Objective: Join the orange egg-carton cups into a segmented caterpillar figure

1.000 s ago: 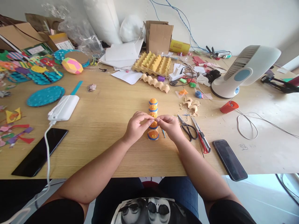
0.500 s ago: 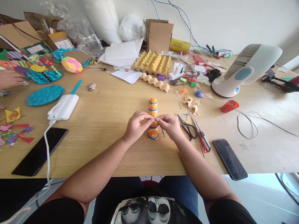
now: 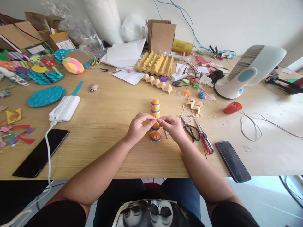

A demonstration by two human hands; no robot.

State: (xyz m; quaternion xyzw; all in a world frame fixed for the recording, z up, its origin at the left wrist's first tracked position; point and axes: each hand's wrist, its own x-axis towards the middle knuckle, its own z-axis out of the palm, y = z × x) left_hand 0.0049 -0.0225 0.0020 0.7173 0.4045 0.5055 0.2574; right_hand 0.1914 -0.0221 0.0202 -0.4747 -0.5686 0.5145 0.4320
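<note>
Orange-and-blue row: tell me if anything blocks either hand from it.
Nothing visible does: the left hand and right hand come together over the row; the scissors lie off to its right.

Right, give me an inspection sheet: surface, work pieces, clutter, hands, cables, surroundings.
Surface: wooden table, strewn with materials.
Work pieces: row of orange-and-blue domes, below the hands.
Clutter: scissors, utility knife, paper scraps.
Hands: left hand and right hand pinched together; anything held is too small to tell.
Cables: white cable running over the table edge.
Surroundings: white fan, pale wall behind.
</note>
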